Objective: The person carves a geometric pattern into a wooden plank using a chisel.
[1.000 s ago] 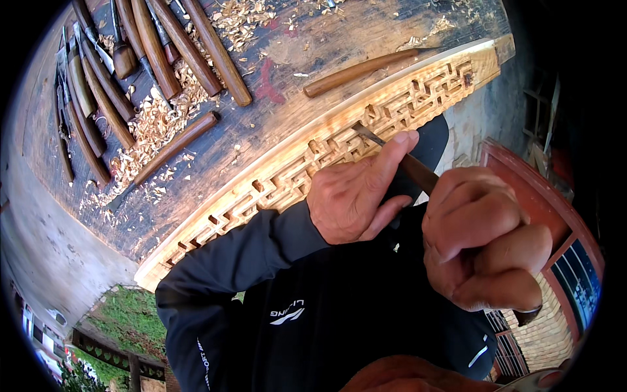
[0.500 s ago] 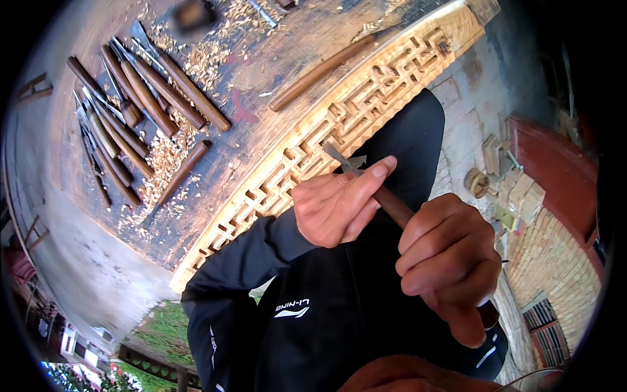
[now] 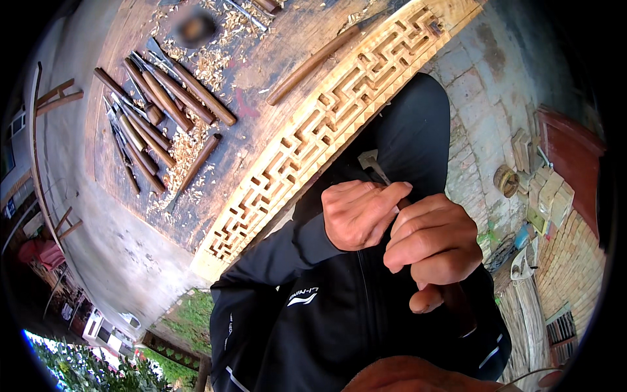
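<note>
In front of my dark jacket, both hands are on one wood carving chisel. Its pale metal blade points up and away from me, over my dark-clad leg and apart from the carved board. My left hand curls round it just behind the blade. My right hand is a fist around the handle, close against the left fingertips; the handle is mostly hidden. Beyond my hands a long pale wooden board, cut with an angular fretwork pattern, runs diagonally along the table's near edge.
Several wood-handled chisels lie on the worn wooden table at the left, among wood shavings. One long wooden handle lies beside the board. Stone paving, stacked bricks and a red panel are at the right.
The chisel blade has come away from over the board's edge, toward my body. My hands have drawn closer together along the chisel. The whole view has shifted slightly.
</note>
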The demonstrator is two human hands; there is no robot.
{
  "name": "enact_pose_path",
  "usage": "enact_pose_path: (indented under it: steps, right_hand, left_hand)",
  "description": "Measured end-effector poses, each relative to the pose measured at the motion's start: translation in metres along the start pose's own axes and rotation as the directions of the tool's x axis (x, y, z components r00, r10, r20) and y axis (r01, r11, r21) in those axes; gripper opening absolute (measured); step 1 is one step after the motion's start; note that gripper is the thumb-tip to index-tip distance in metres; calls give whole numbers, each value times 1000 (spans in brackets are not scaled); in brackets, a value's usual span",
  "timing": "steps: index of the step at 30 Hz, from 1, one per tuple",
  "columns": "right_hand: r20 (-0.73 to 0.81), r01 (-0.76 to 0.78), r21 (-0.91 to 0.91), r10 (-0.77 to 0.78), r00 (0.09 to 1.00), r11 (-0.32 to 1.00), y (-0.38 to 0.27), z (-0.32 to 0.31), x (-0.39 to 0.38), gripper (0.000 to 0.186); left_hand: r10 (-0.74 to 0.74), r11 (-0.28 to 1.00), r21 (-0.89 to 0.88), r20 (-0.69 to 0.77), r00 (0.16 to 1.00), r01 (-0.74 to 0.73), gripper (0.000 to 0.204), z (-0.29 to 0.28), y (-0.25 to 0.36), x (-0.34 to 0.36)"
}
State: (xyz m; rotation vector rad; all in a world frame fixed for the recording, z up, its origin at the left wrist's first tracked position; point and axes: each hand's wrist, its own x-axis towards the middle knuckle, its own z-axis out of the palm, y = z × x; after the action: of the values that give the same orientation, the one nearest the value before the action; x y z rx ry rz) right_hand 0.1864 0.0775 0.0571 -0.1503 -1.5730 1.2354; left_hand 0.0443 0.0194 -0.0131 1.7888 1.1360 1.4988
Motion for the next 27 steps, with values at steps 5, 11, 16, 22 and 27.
enact_pose_path:
  steps: [5,11,16,22,27]
  right_hand:
    - [-20,25,19,-25,999,999,-1,1,-3,63]
    - [30,3,10,-3,1000,1000,1,5,-3,65]
    - [56,-34,-91,40,998,995,-3,9,0,63]
    - [18,-12,-79,13,1000,997,-1,16,-1,68]
    - [28,35,-22,-34,999,999,0,9,2,73]
  left_hand:
    - [27,998,58,-26,999,-25,42,1,1,-3]
    - [132,984,122,-28,991,-128,43,-9,-11,-6]
    - [106,986,128,38,994,-111,46,-14,-12,-6]
    - [79,990,113,26,997,-82,46,-12,-11,-10]
    - [124,988,95,11,992,-125,41,-17,-15,-9]
